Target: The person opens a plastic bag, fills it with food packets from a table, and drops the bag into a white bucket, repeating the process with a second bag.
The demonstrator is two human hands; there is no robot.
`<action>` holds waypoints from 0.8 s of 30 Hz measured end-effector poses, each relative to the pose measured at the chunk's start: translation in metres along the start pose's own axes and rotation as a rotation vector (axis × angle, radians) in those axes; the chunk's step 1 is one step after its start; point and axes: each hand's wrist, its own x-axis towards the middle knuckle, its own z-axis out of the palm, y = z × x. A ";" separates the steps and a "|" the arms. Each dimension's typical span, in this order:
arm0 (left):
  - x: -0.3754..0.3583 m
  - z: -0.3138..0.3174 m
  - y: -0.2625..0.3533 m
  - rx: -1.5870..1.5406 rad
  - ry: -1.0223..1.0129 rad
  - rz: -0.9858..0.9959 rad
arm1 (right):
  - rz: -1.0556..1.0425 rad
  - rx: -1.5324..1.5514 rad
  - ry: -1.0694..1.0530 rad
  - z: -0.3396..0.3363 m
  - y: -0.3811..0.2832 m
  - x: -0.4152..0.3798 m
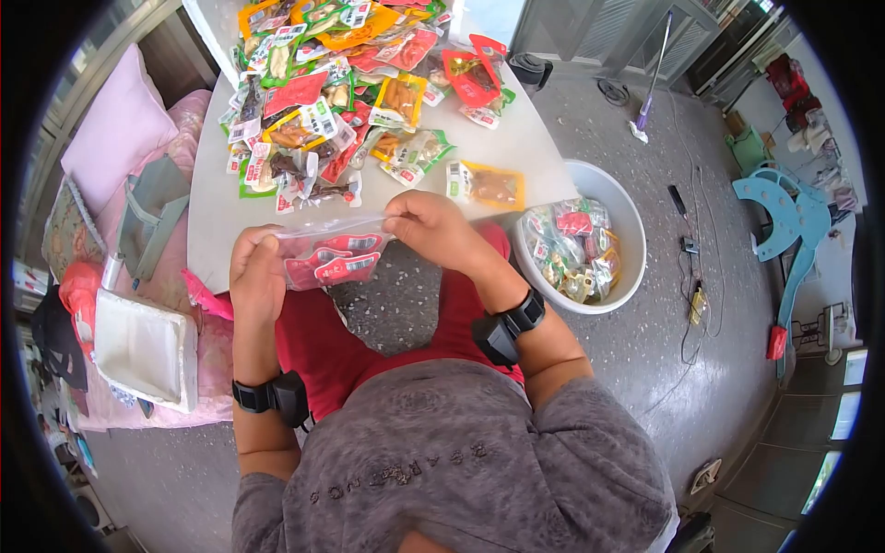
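Note:
Between my two hands a clear plastic bag (318,238) is stretched by its top edge, over my lap at the table's near edge. Inside it lie several red snack packets (343,260) with barcodes. My left hand (255,263) pinches the bag's left corner, thumb on top. The right corner is pinched by the fingers of my right hand (426,226). Just past the right hand, a yellow-edged snack packet (486,185) lies flat by itself on the white table (406,184). Farther back is a big heap of mixed snack packets (318,101).
A white bucket (632,241) filled with bagged packets stands on the floor at the right. To the left, a white foam box (146,348) and a grey-green holder (155,217) rest on a pink-covered seat. Cables (693,267) and a mop (651,88) are on the right-hand floor.

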 end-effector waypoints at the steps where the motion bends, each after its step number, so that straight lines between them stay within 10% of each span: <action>1: -0.001 0.000 -0.001 -0.001 -0.003 -0.003 | -0.018 0.009 0.014 0.000 0.001 -0.002; 24: -0.019 0.003 -0.019 0.014 -0.037 -0.011 | -0.012 0.000 0.000 0.002 0.006 -0.024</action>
